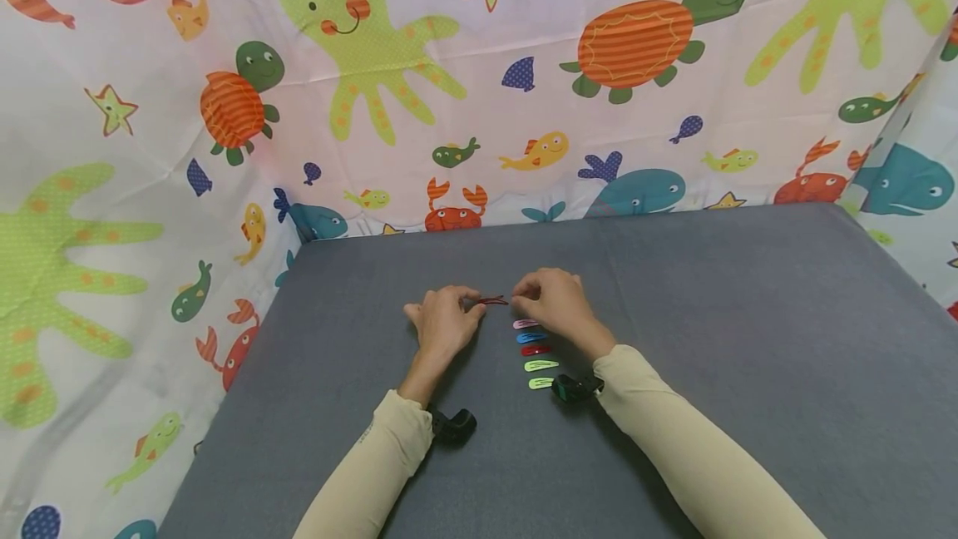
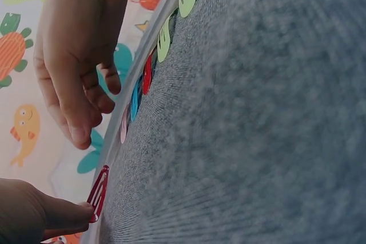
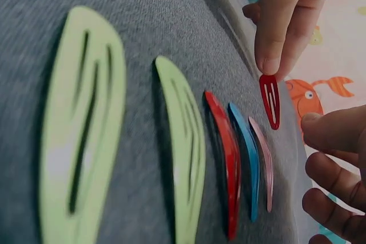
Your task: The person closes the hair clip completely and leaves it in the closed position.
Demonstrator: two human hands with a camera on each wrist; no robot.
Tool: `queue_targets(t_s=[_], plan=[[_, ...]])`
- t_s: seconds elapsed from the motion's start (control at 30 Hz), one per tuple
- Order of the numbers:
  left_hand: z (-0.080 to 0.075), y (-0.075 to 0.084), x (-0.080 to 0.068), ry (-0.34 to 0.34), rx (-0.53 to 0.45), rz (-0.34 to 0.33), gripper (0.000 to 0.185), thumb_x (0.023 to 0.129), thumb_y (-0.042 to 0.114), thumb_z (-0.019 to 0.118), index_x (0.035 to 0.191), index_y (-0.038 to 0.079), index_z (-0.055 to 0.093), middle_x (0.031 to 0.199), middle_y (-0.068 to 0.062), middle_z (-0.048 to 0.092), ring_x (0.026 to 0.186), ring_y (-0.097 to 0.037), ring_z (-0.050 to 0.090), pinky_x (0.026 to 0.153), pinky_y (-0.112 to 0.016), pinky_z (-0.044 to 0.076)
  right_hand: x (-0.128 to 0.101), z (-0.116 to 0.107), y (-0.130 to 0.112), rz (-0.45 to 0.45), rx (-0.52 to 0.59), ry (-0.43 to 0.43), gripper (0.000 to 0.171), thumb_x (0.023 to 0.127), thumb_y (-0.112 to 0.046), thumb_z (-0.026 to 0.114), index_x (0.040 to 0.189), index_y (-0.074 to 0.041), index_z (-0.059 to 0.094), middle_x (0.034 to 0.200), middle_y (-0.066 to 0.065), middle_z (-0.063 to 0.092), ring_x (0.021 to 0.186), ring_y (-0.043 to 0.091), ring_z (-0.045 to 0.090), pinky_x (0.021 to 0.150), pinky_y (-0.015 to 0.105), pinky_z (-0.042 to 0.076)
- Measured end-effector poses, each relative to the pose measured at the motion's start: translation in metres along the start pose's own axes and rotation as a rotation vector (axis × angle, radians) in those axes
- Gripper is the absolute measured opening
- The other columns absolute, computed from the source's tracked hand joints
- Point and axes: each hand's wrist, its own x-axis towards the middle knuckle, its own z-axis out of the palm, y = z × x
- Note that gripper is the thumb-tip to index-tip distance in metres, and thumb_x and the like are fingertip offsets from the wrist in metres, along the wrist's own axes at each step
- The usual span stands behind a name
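A dark red snap hair clip (image 1: 492, 300) is pinched by one end between the thumb and fingers of my left hand (image 1: 445, 323). Its free end points toward my right hand (image 1: 557, 299), whose fingers are loosely bent and hold nothing, a small gap away from the clip. Just below, a column of snap hair clips lies on the table: pink (image 3: 262, 164), blue (image 3: 246, 158), red (image 3: 227, 164), then a green clip (image 3: 182, 147) and another green clip (image 3: 86, 130) nearest me. The right wrist view shows the held clip clear of that column.
The grey cloth-covered table (image 1: 748, 314) spreads to both sides of the hands. Behind it and at the left hangs a curtain (image 1: 494, 123) printed with sea animals. Dark wrist cameras, such as the one on the left wrist (image 1: 455, 427), sit low over the cloth.
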Motion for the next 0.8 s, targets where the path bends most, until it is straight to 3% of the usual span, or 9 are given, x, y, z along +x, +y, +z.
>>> queue_targets(t_s=[0.3, 0.8], plan=[[0.001, 0.0, 0.001, 0.001, -0.006, 0.003, 0.015, 0.086, 0.027, 0.082, 0.099, 0.019, 0.083, 0.084, -0.003, 0.075, 0.078, -0.025, 0.056, 0.081, -0.054, 0.025, 0.008, 0.005, -0.006, 0.043, -0.071, -0.032, 0.009, 0.089, -0.022, 0.079, 0.095, -0.016, 0.081, 0.093, 0.002, 0.076, 0.095, 0.025, 0.065, 0.086, 0.049, 0.035], [0.002, 0.0, 0.001, 0.006, -0.002, -0.001, 0.014, 0.086, 0.026, 0.082, 0.097, 0.018, 0.083, 0.086, -0.004, 0.077, 0.082, -0.028, 0.06, 0.082, -0.055, 0.027, 0.016, 0.009, -0.007, 0.09, -0.129, -0.083, 0.008, 0.089, -0.022, 0.079, 0.094, -0.016, 0.081, 0.091, 0.0, 0.078, 0.098, 0.027, 0.066, 0.095, 0.055, 0.036]])
